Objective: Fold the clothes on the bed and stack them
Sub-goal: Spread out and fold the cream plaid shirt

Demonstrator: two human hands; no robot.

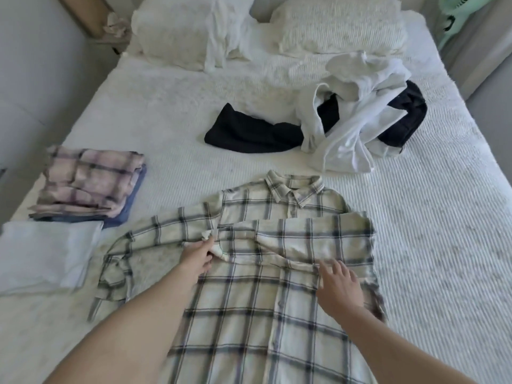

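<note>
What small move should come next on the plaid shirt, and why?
Probably fold the other sleeve inward. One sleeve already lies across the plaid shirt, its cuff pinched by the left hand, while the right hand rests flat on the cloth; the other sleeve is spread out sideways.

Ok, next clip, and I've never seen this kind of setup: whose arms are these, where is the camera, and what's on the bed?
There is no machine here. A person wears a wide-angle camera on the head, looking forward and down, so the two bare arms are the person's own.

A cream plaid shirt lies spread on the white bed, one sleeve folded across its chest. The left hand pinches that sleeve's cuff. The right hand rests on the shirt with relaxed fingers and holds nothing.

To the left sit a folded pink plaid garment on top of a folded blue one, and a folded pale blue piece. Farther back lie a black garment and an unfolded heap of white and black clothes, then two pillows.
</note>
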